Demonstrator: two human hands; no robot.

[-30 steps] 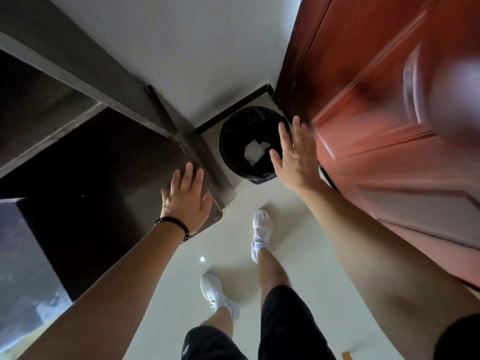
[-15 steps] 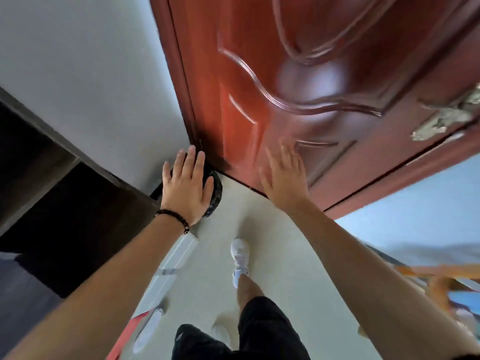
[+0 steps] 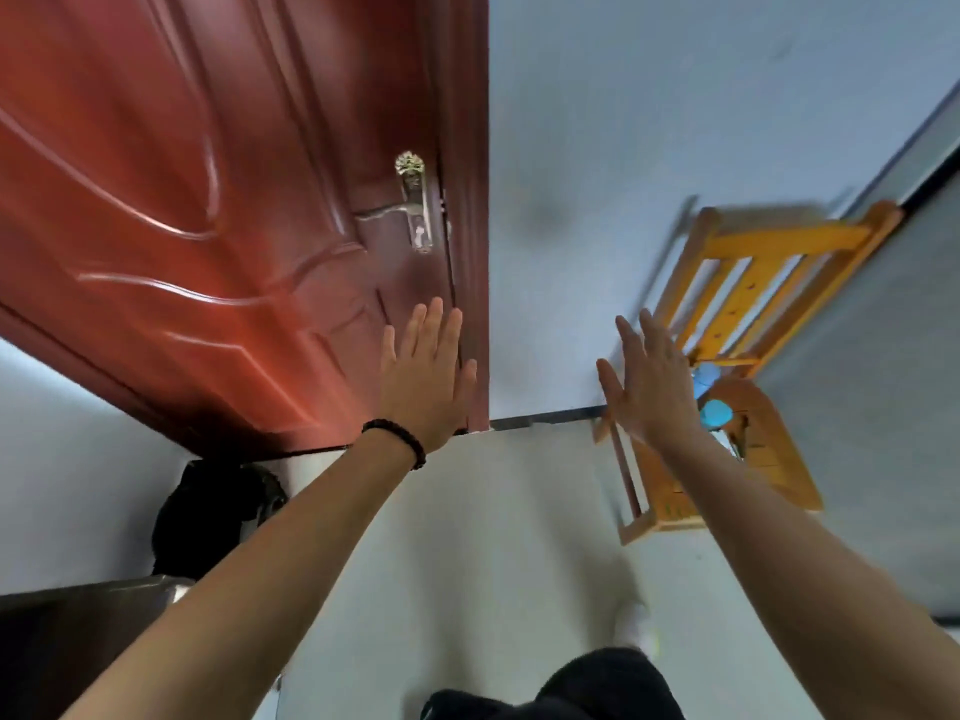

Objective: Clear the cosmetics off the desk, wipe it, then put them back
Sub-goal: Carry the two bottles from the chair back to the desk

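Holding the left hand (image 3: 423,376) and right hand (image 3: 649,387) out empty, fingers straight, well apart, the person could knock the wooden chair (image 3: 727,459) at right with a hasty swing, or hit the door (image 3: 208,200); no cosmetics are plainly visible (the blue things (image 3: 714,413) on the chair are too blurred to name).

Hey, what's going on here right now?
A person stands by a red-brown door. The left hand and right hand are held out, fingers straight, holding nothing. A wooden chair with blue items on its seat is on the right; a black bin sits lower left.
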